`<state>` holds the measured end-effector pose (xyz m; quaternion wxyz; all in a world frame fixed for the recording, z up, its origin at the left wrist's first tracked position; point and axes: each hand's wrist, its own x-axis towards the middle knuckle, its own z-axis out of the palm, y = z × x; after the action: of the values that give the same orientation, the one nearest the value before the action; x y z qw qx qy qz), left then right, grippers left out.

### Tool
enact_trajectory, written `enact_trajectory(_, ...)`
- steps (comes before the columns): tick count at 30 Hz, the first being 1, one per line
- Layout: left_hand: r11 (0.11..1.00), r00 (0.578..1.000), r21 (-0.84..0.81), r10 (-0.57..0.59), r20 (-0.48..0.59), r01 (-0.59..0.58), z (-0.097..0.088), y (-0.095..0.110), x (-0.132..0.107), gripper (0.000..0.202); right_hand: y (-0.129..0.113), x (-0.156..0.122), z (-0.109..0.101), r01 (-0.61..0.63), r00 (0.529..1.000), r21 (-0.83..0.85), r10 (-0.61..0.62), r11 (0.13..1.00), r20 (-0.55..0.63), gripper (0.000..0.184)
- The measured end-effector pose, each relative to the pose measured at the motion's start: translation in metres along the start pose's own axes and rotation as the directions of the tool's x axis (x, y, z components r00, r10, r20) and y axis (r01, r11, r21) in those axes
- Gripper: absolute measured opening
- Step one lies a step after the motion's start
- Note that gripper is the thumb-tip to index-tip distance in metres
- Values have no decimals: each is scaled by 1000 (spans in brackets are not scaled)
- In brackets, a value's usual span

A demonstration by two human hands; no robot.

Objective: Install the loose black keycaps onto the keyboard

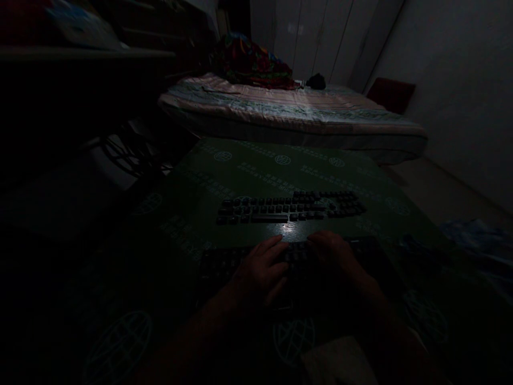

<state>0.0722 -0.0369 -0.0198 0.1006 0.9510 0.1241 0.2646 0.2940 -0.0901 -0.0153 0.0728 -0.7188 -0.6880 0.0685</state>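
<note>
My left hand (264,270) rests over the middle of a dark keyboard (222,262), its fingers spread and stretched across the keys. At the keyboard's upper edge, my right hand (332,248) bends its fingers together, with the tips pointing down and left. Its thumb and anything between the fingers are lost in shadow. Just beyond the keyboard, rows of loose black keycaps (272,208) lie laid out on the green table, with a long space bar (270,218) among them. Poor light hides most of the keyboard's front half.
The green table (248,176) carries pale globe prints and lettering. A pale cloth-like thing (339,361) lies at the near edge. Past the far edge stands a bed (296,109) with a red patterned blanket (256,61). A dark shelf (140,53) is at the left.
</note>
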Motion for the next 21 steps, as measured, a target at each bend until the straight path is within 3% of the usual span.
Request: enact_trajectory(21, 1000, 999, -13, 17, -34, -17, 3, -2, -1, 15, -1, 1, -2, -11, 999, -39, 13, 999, 44, 29)
